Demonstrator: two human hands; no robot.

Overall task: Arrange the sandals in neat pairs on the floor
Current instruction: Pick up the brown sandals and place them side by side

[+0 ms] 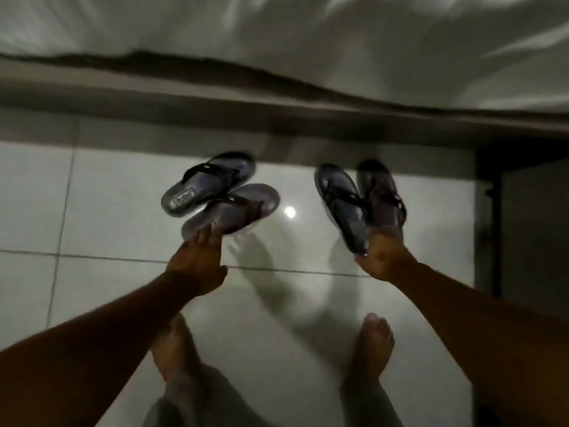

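Two pairs of dark thong sandals hang over the white tiled floor [101, 211]. My left hand [197, 266] grips the heel end of the grey left pair [221, 198]; its two sandals overlap crookedly, toes pointing up and right. My right hand [381, 254] is closed on the heels of the glossy black right pair [360, 198], held side by side with toes pointing away from me. Both pairs cast shadows on the tiles below. The picture is dim and blurred by motion.
A bed with a white sheet [308, 41] runs across the top, its dark base edge [215, 103] just beyond the sandals. A dark cabinet [529, 226] stands at the right. My bare feet [375, 343] stand on the tiles near the bottom.
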